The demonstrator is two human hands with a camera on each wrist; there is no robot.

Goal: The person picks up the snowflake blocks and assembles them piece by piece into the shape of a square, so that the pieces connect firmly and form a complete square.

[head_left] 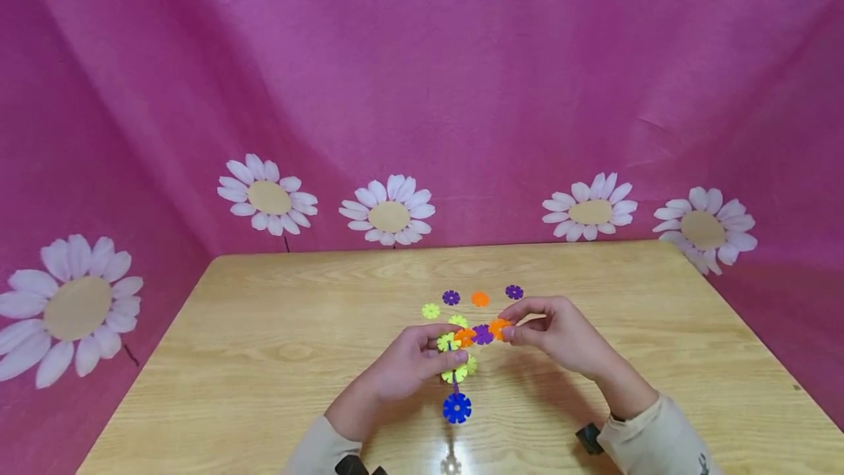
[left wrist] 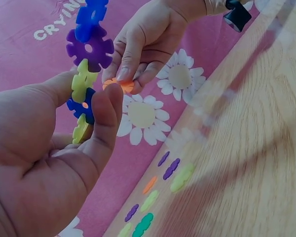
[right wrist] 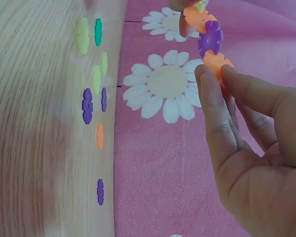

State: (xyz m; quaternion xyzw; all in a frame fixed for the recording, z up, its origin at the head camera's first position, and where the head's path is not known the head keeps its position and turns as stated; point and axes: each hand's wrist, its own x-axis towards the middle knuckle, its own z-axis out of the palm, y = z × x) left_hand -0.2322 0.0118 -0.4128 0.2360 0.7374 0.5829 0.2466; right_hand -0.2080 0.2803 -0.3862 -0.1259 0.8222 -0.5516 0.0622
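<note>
Notched plastic flower discs are joined into a chain. My left hand grips the chain by its yellow-green discs. A blue disc ends the part nearest me, and a purple disc shows in that part in the left wrist view. Off to the right runs a branch of an orange disc, a purple disc and another orange disc. Between thumb and fingertips, my right hand pinches that end orange disc. Fingers hide some of the joints.
Several loose discs lie on the wooden table beyond my hands, among them a purple one, an orange one, a yellow-green one and a green one. A pink cloth with printed daisies hangs behind the table.
</note>
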